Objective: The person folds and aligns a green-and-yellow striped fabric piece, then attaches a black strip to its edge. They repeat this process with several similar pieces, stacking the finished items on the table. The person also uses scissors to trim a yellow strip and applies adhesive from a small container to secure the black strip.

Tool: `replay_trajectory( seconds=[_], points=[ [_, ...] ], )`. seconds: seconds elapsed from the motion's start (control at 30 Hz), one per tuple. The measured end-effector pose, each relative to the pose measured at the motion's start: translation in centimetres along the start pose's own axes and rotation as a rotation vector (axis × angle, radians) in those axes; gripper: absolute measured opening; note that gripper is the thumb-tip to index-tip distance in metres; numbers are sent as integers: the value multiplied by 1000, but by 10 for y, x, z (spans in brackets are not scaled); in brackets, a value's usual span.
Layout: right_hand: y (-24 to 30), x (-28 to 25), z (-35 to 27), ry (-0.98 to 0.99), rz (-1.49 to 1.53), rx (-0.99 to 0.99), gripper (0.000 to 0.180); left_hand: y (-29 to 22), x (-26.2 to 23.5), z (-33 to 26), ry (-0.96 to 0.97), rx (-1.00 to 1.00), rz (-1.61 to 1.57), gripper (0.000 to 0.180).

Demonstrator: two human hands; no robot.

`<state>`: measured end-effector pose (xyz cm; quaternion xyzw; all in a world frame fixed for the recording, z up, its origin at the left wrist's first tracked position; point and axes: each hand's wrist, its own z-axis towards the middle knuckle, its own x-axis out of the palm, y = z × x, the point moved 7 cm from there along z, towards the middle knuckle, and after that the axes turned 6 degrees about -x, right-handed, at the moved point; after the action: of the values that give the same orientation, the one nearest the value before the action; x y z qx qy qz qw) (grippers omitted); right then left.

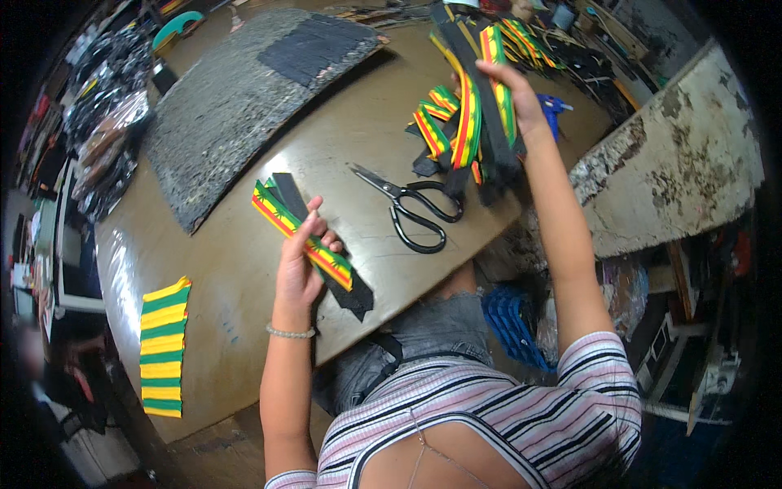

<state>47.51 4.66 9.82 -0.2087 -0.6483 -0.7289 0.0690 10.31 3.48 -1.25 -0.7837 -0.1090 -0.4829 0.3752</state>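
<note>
The left hand [300, 265] grips a striped strap [303, 236], its long axis running far-left to near-right over the table [244, 269]. The right hand [521, 102], far right, is closed on the strap pile [472, 122].

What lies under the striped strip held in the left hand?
Under the striped strip in the left hand lie black strips; beneath them, the brown table. Their count is hidden.

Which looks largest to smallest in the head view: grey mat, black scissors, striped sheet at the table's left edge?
1. Rough grey rectangular mat, clearly largest.
2. Green-and-yellow striped flat sheet.
3. Black-handled metal scissors, though fisheye bending makes the last two unsure.
</note>
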Motion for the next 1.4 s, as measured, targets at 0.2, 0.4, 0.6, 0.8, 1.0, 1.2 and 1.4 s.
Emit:
replay_trajectory(
  seconds=[0.2, 0.4, 0.6, 0.8, 1.0, 1.2, 1.4],
  points=[
    [-81, 148, -23, 254, -362, 129, 48, -9, 11, -3, -54, 174, 224, 40],
    [-124, 229, -15, 321, -349, 62, 38, -20, 2, -8, -39, 219, 219, 26],
    [-108, 185, 6, 114, -266, -5, 35, -36, -27, -1, -168, 194, 5, 22],
    [-137, 266, -55, 451, -1015, -219, 64, -35, -18, 1, 66, 241, -24, 63],
    [-113, 259, -98, 581, -884, -521, 67, -45, -38, -1, -8, 227, -169, 43],
    [-115, 126, -52, -126, -1688, 10, 59, -35, -14, 1, 230, 121, -366, 51],
    [-133, 116, -41, -332, -1468, -275, 27, -28, -6, -4, 174, 91, -349, 56]
  ],
)
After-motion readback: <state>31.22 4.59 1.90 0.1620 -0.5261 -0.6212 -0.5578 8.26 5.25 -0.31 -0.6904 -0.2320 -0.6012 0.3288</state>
